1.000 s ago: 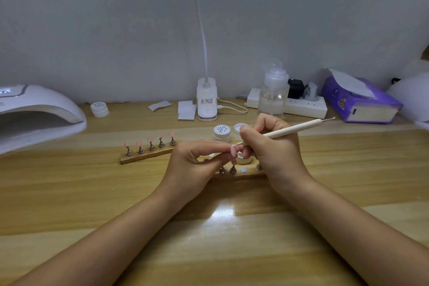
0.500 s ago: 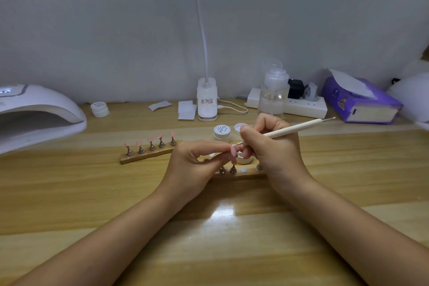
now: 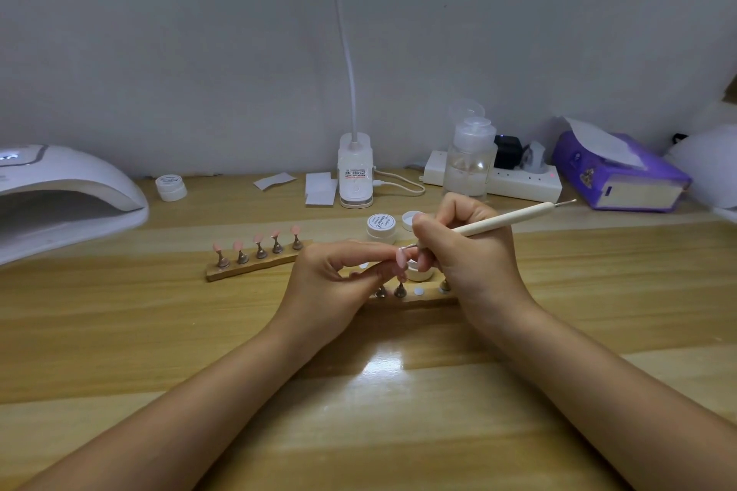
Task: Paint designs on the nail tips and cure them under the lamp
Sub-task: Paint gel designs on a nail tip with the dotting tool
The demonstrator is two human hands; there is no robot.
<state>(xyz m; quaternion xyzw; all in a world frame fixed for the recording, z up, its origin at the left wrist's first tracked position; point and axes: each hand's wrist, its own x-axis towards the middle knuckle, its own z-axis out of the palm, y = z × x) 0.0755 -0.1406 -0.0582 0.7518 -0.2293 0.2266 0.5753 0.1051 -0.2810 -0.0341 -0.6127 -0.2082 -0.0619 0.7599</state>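
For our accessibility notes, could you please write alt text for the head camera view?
A person's left hand pinches a pink nail tip while the right hand works on it with a white dotting pen, above a wooden holder on a wooden desk. Another holder carries five pink tips; a curing lamp sits far left.

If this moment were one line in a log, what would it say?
step: painting | left hand: pinches nail tip | right hand: holds brush at tip | lamp: nothing visible inside

Wooden surface (image 3: 119, 331) carrying curing lamp (image 3: 60, 195), two nail-tip stands (image 3: 255, 263), gel jars (image 3: 381, 226), desk-lamp base (image 3: 355, 181), pump bottle (image 3: 470, 163), power strip (image 3: 522, 183), tissue pack (image 3: 622, 175).
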